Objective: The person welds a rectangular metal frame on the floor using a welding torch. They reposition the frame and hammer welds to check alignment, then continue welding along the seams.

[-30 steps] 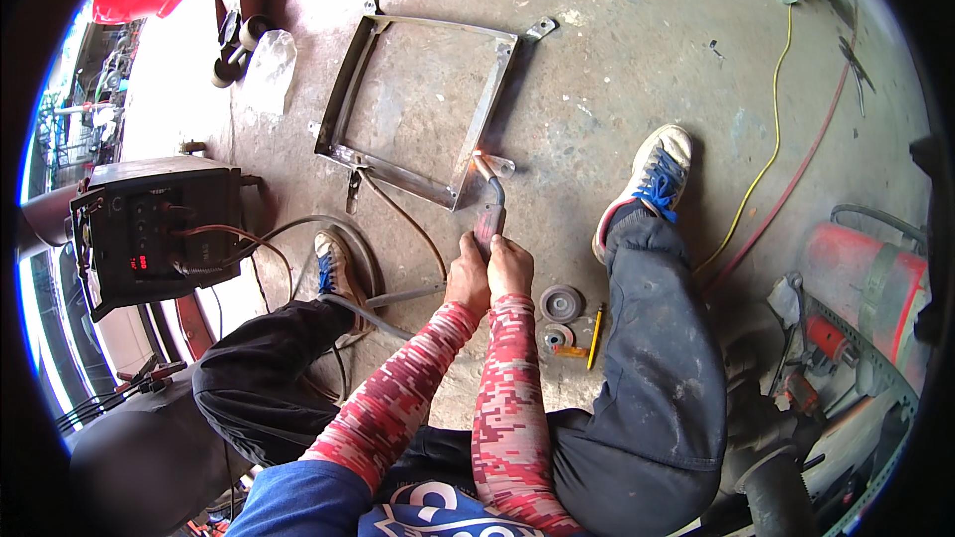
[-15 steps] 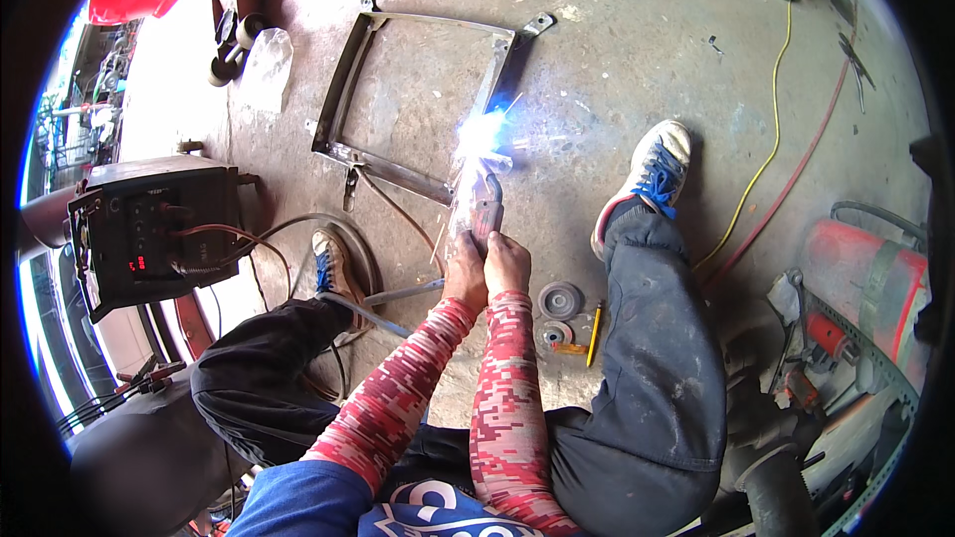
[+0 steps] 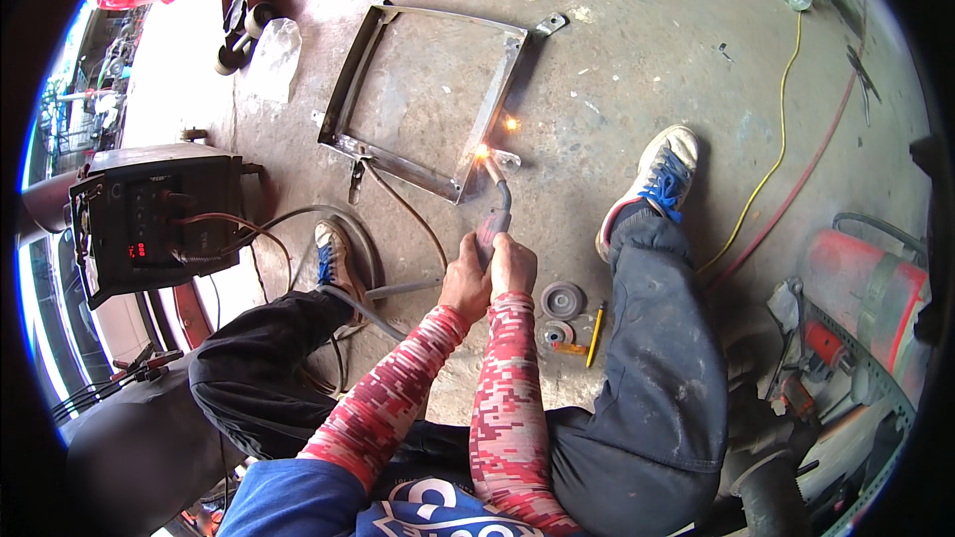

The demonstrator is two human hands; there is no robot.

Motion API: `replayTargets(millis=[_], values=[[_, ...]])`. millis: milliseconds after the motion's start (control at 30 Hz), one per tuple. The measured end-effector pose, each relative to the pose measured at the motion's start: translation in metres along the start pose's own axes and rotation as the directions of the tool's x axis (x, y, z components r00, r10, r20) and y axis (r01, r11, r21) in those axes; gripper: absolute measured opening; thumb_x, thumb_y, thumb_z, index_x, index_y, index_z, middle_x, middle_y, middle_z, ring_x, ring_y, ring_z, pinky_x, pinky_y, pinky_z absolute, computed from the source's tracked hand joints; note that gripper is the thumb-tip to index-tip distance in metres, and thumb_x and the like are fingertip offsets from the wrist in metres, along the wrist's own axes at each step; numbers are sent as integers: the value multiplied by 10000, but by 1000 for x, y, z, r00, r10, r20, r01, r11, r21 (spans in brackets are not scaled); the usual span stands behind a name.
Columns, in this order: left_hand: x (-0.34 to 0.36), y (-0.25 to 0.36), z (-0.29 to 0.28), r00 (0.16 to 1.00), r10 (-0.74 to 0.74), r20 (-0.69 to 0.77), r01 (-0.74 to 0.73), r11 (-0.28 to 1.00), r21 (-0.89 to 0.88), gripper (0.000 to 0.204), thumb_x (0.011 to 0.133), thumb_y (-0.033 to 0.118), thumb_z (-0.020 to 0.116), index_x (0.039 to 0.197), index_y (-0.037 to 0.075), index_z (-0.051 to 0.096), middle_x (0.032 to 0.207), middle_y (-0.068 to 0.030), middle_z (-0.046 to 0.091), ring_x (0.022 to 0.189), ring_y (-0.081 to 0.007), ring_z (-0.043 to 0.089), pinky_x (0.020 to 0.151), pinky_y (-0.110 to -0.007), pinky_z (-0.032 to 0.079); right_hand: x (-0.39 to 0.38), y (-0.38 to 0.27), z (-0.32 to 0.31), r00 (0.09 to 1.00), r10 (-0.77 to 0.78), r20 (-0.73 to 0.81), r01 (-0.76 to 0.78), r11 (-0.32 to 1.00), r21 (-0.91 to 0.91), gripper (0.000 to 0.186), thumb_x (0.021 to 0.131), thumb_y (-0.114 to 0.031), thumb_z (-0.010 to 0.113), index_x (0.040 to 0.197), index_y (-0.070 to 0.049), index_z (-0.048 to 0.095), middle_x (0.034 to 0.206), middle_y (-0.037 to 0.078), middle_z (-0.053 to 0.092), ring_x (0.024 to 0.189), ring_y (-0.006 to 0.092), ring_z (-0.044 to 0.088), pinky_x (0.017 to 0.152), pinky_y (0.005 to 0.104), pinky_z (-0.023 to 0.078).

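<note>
My left hand (image 3: 464, 279) and my right hand (image 3: 513, 266) are closed side by side round the handle of a welding torch (image 3: 500, 201). Its bent neck points away from me, with the nozzle close to the near right part of a rectangular metal frame (image 3: 408, 177) lying on the floor. An orange-hot spot (image 3: 482, 151) glows on the frame's right bar at the nozzle tip. Just right of it, a small metal tab (image 3: 507, 159) sticks out from the bar. Another tab (image 3: 550, 24) with a hole stands at the far right corner. My palms hide most of the handle.
A dark welding machine (image 3: 154, 224) with cables stands at the left. Near my right leg lie grinding discs (image 3: 563, 300) and a yellow pencil (image 3: 596, 336). A yellow cord (image 3: 783, 129) and a red hose (image 3: 811, 179) cross the right side, near a red tank (image 3: 860, 278).
The bright blue-white arc has gone out, leaving an orange glow and a spark. The torch nozzle now shows clearly. Both hands keep their hold; the view has shifted slightly.
</note>
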State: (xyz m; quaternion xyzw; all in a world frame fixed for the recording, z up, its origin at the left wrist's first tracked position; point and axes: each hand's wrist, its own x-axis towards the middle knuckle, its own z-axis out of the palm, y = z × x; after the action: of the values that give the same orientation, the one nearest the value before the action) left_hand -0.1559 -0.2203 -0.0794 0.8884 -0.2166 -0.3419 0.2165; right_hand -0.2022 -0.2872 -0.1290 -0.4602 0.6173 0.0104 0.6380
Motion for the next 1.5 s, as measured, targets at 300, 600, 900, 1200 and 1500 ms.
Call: replayTargets(millis=[300,600,900,1200,1500], values=[[1,-4,-1,998,-63,-4,63,997,41,655,877,413,647,1317,-4,398,997,-369,624,981,-522,606,784,-532,502,-5,-1,3,997,-42,57,44,999,-32,463,880,-378,467,916,5,726,922,243,699,881,389,683,783,447,516],[4,-11,3,998,-62,-27,63,998,27,589,880,379,650,1258,-11,424,998,-352,633,962,-508,621,776,-519,501,-5,-4,6,998,37,56,-41,996,76,428,855,-358,497,937,-11,734,919,225,709,876,378,688,792,434,517],[4,-11,0,999,-46,-19,46,999,13,517,889,373,639,1182,-2,437,968,-340,634,943,-506,624,749,-518,493,-9,-7,6,999,26,40,-29,996,87,432,830,-359,500,930,-10,734,900,237,703,864,382,686,795,434,516],[7,-24,4,1000,-15,4,15,1000,5,534,872,370,656,1182,4,422,954,-331,630,915,-510,621,720,-519,493,-10,-8,5,999,-4,36,2,998,62,432,827,-349,487,933,-11,733,915,252,697,884,401,679,807,445,515],[8,-25,5,997,70,-41,-69,997,39,575,846,336,681,1202,-27,412,961,-337,632,909,-514,622,716,-523,499,-8,-8,7,1000,0,29,-1,999,40,430,825,-341,480,941,-15,735,942,249,697,909,407,675,834,457,515]])
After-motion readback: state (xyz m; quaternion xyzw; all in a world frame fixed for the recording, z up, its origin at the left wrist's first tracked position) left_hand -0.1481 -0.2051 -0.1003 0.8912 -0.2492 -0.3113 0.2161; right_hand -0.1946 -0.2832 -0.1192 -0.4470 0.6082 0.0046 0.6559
